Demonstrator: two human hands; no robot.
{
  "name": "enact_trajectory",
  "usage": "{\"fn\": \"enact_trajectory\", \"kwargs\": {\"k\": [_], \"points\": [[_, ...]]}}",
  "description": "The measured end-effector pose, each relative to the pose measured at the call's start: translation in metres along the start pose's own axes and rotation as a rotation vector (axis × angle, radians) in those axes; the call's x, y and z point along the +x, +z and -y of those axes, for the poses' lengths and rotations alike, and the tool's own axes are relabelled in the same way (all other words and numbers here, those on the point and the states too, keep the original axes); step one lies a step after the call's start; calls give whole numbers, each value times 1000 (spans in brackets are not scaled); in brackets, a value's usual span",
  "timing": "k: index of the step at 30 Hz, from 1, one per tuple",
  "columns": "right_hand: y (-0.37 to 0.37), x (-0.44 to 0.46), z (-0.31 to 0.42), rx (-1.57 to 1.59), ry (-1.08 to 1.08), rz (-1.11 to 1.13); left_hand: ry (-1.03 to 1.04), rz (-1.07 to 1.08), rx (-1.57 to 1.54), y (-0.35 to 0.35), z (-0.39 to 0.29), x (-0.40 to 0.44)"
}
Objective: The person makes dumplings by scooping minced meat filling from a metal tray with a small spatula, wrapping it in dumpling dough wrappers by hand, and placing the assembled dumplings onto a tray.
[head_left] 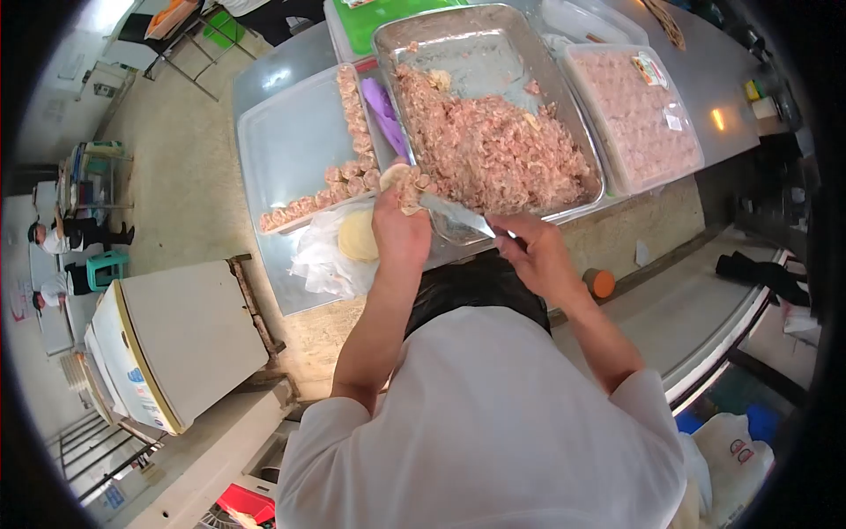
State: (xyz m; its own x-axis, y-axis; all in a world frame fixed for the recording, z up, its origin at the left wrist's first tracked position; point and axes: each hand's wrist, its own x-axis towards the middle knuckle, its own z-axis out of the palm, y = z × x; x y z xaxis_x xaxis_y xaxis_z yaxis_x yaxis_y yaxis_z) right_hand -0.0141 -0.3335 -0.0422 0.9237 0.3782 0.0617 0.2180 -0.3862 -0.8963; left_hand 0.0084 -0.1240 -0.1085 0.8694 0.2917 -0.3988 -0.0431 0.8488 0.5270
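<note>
My left hand point(404, 231) holds a thin round dumpling wrapper point(390, 175) with minced meat on it, near the metal tray's front left corner. A flat metal spatula point(460, 214) is gripped in my right hand point(536, 256), its blade reaching left to the meat at the wrapper. Behind the hands, pink minced meat point(498, 150) fills the near part of the metal tray point(596, 167). To the left, a clear plastic box point(286, 132) has rows of open-topped dumplings point(355, 119) along two sides. Round yellowish wrappers point(357, 236) lie stacked beside my left wrist, partly on a white plastic bag point(324, 264).
A lidded clear box point(630, 115) full of pale pink pieces stands right of the tray. A purple item point(383, 115) lies between box and tray. A green lid point(388, 25) is at the back. A white chest point(189, 339) stands left; people point(84, 234) are farther off.
</note>
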Motion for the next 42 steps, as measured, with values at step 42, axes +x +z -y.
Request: {"fn": "enact_trajectory", "kwargs": {"k": [42], "points": [[24, 12, -21, -111, -68, 114, 23, -92, -112, 8, -10, -18]]}}
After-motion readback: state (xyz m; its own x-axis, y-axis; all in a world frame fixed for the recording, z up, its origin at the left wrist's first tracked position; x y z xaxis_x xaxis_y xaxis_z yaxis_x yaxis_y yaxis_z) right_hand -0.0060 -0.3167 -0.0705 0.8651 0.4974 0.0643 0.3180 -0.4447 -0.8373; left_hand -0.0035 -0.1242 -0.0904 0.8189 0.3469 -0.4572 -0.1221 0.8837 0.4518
